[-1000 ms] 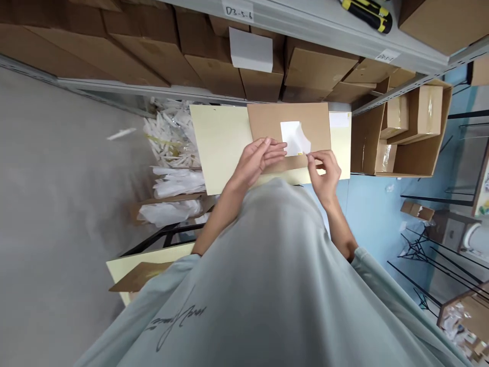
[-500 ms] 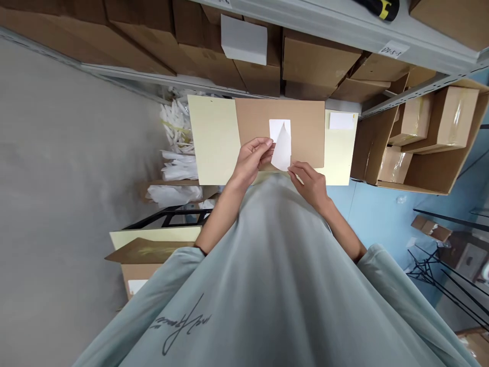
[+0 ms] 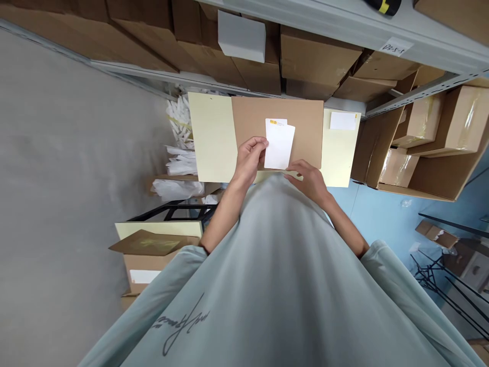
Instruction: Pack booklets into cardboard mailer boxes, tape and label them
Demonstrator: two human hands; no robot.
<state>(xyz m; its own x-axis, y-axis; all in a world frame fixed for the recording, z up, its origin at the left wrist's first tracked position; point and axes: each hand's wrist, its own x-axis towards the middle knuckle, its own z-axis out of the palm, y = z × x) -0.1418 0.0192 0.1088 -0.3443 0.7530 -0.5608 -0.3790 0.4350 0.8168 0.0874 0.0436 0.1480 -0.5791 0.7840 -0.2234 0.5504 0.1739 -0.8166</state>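
Note:
Over a flat brown cardboard piece, my left hand pinches the left edge of a white sheet. Another white piece with a small orange mark shows behind the sheet's top edge. My right hand is at the sheet's lower right corner, thumb and forefinger apart, with nothing visible between them. Beneath the cardboard lies a pale yellow board, its right part bearing a white label.
Cardboard boxes line the grey shelf ahead. An open carton holding smaller boxes stands at the right. White plastic bags are stacked left of the board. Another open box sits at the lower left.
The curled sheet now lies flatter and covers more of the white piece behind it, whose orange mark now shows. My right hand's fingers have parted from the sheet's corner.

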